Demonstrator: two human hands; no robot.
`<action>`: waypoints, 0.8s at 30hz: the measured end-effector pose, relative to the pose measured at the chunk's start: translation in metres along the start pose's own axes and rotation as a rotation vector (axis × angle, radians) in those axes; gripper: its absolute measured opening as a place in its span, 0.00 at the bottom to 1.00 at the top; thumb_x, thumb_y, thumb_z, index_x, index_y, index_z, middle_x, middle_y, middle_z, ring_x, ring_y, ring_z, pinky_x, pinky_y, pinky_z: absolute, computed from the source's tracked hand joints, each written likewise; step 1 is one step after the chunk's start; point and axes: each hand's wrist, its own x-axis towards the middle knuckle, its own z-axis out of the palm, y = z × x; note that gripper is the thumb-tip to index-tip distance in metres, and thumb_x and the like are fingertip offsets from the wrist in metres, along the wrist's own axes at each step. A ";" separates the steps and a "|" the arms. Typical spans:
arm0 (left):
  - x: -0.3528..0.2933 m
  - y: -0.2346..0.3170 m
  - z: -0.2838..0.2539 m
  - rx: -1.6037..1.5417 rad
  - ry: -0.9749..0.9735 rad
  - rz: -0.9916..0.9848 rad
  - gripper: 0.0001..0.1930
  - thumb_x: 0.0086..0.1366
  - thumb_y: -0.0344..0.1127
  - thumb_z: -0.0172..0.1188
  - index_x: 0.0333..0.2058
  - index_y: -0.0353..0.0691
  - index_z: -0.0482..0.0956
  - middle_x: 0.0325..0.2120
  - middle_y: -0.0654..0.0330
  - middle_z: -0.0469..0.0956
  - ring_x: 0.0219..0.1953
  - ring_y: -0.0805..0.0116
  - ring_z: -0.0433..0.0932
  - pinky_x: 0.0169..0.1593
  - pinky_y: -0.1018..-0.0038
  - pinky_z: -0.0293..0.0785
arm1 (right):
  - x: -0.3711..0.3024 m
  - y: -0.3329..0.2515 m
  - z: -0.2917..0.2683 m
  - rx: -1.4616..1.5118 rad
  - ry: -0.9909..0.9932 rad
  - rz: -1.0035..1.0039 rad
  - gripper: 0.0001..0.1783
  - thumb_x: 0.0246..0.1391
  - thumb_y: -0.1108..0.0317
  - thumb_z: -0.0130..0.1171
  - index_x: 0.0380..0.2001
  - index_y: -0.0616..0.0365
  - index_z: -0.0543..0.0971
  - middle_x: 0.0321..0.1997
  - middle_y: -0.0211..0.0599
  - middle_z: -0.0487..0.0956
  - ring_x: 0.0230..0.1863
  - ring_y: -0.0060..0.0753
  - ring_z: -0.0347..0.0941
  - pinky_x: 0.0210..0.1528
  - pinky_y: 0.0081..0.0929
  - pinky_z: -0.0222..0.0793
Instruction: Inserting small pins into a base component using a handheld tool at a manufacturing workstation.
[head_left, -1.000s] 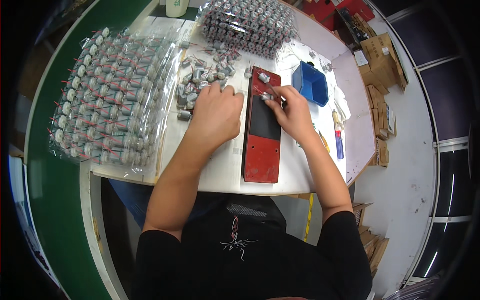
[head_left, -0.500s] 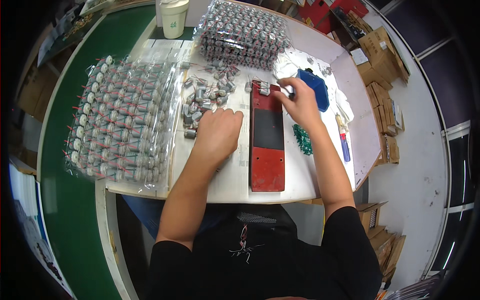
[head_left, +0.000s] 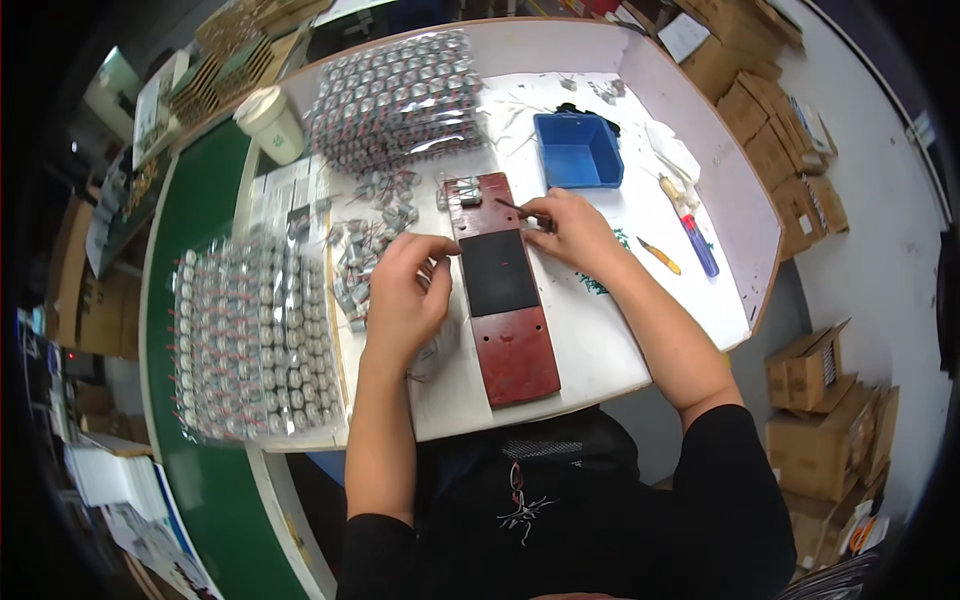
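A long red board (head_left: 518, 362) with a black pad (head_left: 499, 272) lies between my hands. At its far end sits a small silver motor (head_left: 466, 190). My right hand (head_left: 578, 232) is closed on a slim dark tool (head_left: 507, 205), whose kind I cannot make out; it points left over the board's far part. Beside the board's left edge is my left hand (head_left: 408, 290), thumb and fingers bent but apart, with nothing visible in them. Behind it lies a heap of loose motors with wires (head_left: 372, 225), partly hidden by the hand.
Bagged rows of motors stand at the left (head_left: 250, 345) and at the back (head_left: 395, 100). A blue bin (head_left: 579, 150) is beyond my right hand. To the right lie a blue-and-red handled tool (head_left: 698, 240), a yellow-handled tool (head_left: 660, 256) and green bits (head_left: 590, 284). A lidded cup (head_left: 270, 125) stands far left.
The view has shifted. My left hand has come from the motor heap to the board's left edge and its fingers have parted. The right hand has brought the dark tool over the board.
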 end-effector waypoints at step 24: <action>-0.003 -0.009 0.027 -0.481 -0.058 -0.326 0.07 0.72 0.26 0.60 0.46 0.33 0.81 0.35 0.66 0.78 0.28 0.83 0.75 0.34 0.83 0.69 | -0.012 -0.016 -0.052 -0.059 -0.419 -0.026 0.15 0.52 0.65 0.68 0.44 0.46 0.90 0.38 0.41 0.86 0.42 0.46 0.83 0.44 0.41 0.78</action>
